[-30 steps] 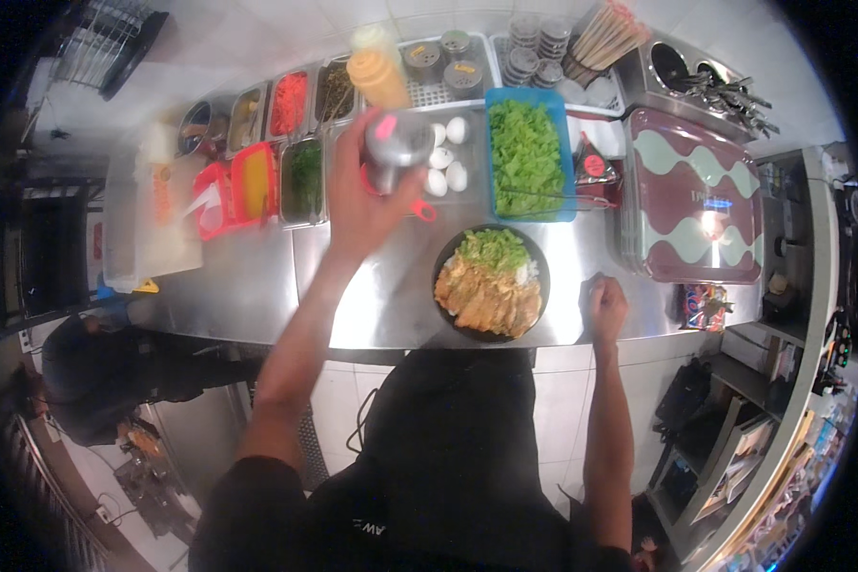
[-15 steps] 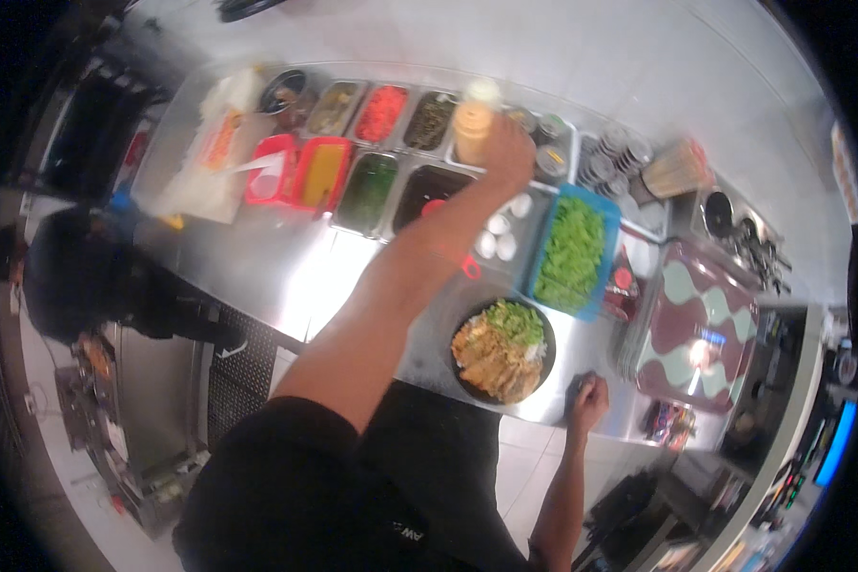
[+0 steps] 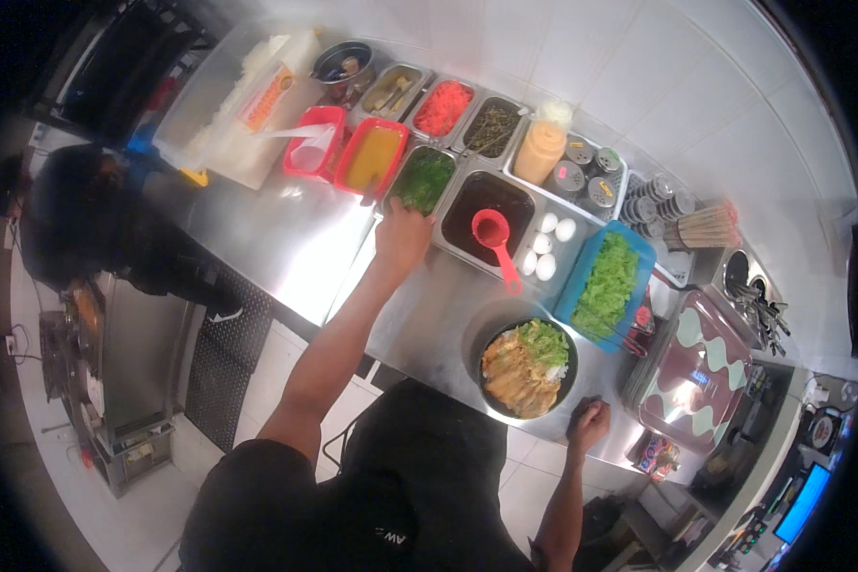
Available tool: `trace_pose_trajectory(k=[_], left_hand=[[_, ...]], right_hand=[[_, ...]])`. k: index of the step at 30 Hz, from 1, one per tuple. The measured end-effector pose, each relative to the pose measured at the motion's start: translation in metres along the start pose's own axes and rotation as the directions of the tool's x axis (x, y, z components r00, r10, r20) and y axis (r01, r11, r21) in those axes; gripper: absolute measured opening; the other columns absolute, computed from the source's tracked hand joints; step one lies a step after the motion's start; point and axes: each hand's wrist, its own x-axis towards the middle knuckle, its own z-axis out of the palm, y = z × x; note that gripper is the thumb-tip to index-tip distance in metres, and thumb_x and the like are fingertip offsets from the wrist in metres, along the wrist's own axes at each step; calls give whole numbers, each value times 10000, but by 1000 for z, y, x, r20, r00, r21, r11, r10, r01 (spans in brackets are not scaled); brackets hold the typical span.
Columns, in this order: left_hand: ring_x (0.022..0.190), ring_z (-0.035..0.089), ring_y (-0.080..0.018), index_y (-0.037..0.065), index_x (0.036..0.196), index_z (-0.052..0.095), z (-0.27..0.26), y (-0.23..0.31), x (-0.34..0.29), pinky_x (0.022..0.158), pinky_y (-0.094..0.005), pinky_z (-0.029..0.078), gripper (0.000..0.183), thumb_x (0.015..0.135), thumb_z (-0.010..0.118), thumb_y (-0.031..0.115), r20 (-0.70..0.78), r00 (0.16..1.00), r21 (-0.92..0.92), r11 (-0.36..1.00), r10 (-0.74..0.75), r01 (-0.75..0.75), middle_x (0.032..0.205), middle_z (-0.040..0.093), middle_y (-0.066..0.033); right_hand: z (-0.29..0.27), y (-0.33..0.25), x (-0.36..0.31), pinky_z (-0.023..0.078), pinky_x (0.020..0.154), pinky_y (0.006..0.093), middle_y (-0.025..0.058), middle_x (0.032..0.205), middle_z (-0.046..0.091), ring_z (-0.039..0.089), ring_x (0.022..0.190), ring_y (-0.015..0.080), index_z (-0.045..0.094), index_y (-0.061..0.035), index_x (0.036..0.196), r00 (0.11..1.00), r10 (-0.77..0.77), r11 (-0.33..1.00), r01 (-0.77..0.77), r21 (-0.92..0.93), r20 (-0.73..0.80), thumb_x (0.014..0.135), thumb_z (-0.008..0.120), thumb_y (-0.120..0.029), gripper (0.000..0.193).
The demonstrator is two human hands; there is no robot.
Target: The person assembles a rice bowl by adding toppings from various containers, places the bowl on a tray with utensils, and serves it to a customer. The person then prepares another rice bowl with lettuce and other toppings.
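Left hand (image 3: 406, 240) shifts from shakers (image 3: 568, 178) to greens (image 3: 423, 178)

Half a second ago that hand was up by the shaker tray; now it is at the near edge of the greens' steel tub (image 3: 446, 190), left of the dark sauce pan with the red scoop (image 3: 501, 250). Its fingers are bunched close together, with the tips partly hidden at the rim, so I cannot tell whether they have pinched anything. Right hand (image 3: 589, 422) stays loosely curled at the counter's edge, just beside the bowl (image 3: 569, 389) but apart from it; nothing shows in it, though its palm is hidden.

The greens look finely cut, and should be very light and soft, perhaps damp enough to cling to skin. They probably bruise under a hard squeeze and shed bits from a loose one. A gentle pinch with thumb and fingertips, taken from the top near the front rim, would suit them best. The tub looks stiff and needs no grip, sitting in line with its neighbours.
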Motion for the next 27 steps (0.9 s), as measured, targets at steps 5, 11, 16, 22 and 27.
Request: trace_pose_trajectory(k=[5, 11, 16, 22, 27], left_hand=[[972, 673, -377, -76, 909, 686, -9, -23, 12, 729, -429, 597, 203, 846, 602, 97, 164, 986, 18, 1000, 20, -23, 1144, 597, -304], [964, 659, -384, -90, 990, 606, -49, -36, -5, 735, -427, 600, 249, 766, 592, 19, -14, 991, 147, 981, 130, -126, 1154, 595, -319], [946, 625, -403, -106, 979, 579, -37, -52, 40, 831, -486, 542, 213, 843, 525, 49, -76, 943, 110, 943, 325, -316, 970, 608, -260], [965, 611, -419, -106, 943, 585, -26, -60, 42, 857, -484, 532, 179, 856, 515, 34, -41, 852, 58, 853, 522, -519, 979, 594, -268], [1006, 598, -453, -111, 950, 595, -40, -74, 15, 956, -486, 494, 181, 834, 512, 0, -42, 811, 124, 809, 583, -575, 1004, 596, -269]], right_hand=[[1, 3, 1, 431, 571, 325, 89, 696, 566, 537, 615, 182, 574, -17, 815, 998, -62, 997, 62, -34, -4, 1007, 473, -199, 284], [4, 44, -8, 438, 617, 332, 95, 727, 567, 547, 664, 213, 571, -15, 821, 999, -52, 998, 52, -32, 7, 996, 474, -183, 261], [8, 28, -2, 450, 641, 345, 96, 731, 554, 549, 678, 222, 577, -8, 848, 1000, -14, 1000, 14, 28, -6, 1006, 462, -190, 267], [28, 11, -9, 453, 647, 342, 98, 756, 565, 548, 686, 217, 591, -3, 875, 965, 184, 983, -179, 45, -187, 1021, 455, -264, 329], [36, 11, -10, 472, 749, 454, 176, 894, 637, 606, 825, 378, 618, -8, 918, 953, 136, 940, -210, -270, -269, 1016, 440, -303, 359]])
